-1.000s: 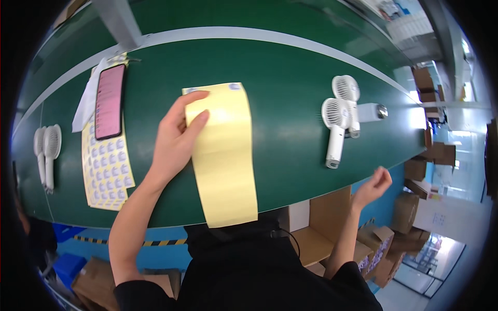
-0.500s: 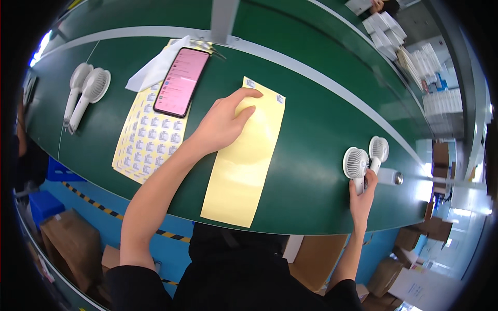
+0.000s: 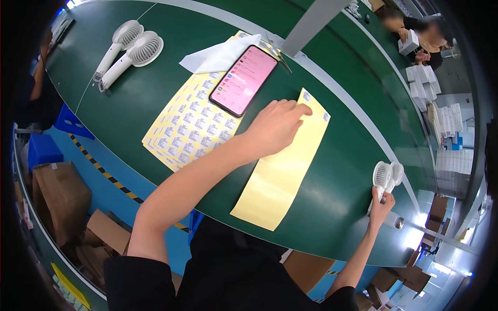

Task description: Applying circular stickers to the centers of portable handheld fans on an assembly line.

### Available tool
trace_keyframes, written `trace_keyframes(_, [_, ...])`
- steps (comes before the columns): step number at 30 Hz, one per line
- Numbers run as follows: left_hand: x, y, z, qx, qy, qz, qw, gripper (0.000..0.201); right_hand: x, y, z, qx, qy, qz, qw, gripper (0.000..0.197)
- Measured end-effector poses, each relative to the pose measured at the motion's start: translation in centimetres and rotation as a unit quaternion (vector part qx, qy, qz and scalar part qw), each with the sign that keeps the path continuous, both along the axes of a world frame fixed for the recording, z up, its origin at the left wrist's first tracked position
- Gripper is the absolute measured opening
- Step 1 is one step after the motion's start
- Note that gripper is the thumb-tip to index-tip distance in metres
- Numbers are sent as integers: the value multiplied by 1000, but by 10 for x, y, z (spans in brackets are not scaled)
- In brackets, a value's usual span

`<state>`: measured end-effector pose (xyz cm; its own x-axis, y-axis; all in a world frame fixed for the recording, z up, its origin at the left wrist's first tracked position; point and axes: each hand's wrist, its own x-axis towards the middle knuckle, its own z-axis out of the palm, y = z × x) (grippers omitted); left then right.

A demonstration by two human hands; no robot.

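My left hand [image 3: 275,127] lies over the upper left part of a long yellow backing sheet [image 3: 272,184]. Its fingers are curled, thumb and forefinger close together; anything between them is too small to make out. Two small printed labels sit at the sheet's far corners, one of them a label [image 3: 326,116] just beyond my fingertips. Off to the right, my right hand [image 3: 381,206] is closed round the handle of a white handheld fan [image 3: 383,174], head up. A second white fan [image 3: 398,172] is right behind it.
Left of the backing sheet, a phone [image 3: 244,80] with a lit pink screen rests on stacked label sheets [image 3: 189,127], beside white paper [image 3: 218,58]. Two more handheld fans [image 3: 145,49] lie at the far left. A metal post [image 3: 316,26] rises beyond; co-workers sit across the table.
The view has turned, shifting the table scene rightward. My left thumb and forefinger have drawn closer together near the sheet's far end. My right hand still grips the fan.
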<state>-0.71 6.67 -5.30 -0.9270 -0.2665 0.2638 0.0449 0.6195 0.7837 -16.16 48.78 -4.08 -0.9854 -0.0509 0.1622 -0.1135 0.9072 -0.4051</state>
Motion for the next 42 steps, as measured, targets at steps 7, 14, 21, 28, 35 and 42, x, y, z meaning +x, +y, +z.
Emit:
trace_keyframes(7, [-5,4,-11,-34,41,11,999,16,-86,-116,-6,-72,18,207,976,38])
trace_keyframes(14, [-6,1,-11,-16,31,20,999,16,-177,-307,6,-87,-39,173,980,69])
trace_keyframes(21, [-12,6,-14,-44,59,16,997,18,-240,-403,-7,-77,104,254,958,75])
trace_keyframes(28, [-19,9,-10,-34,61,14,997,16,-255,-447,-26,-422,-98,264,862,59])
trace_keyframes(35, [-21,11,-10,-43,63,27,997,18,-227,-411,29,-403,256,191,858,37])
trace_keyframes(42, [-23,9,-15,-36,23,31,999,25,27,-462,100,-471,196,497,702,21])
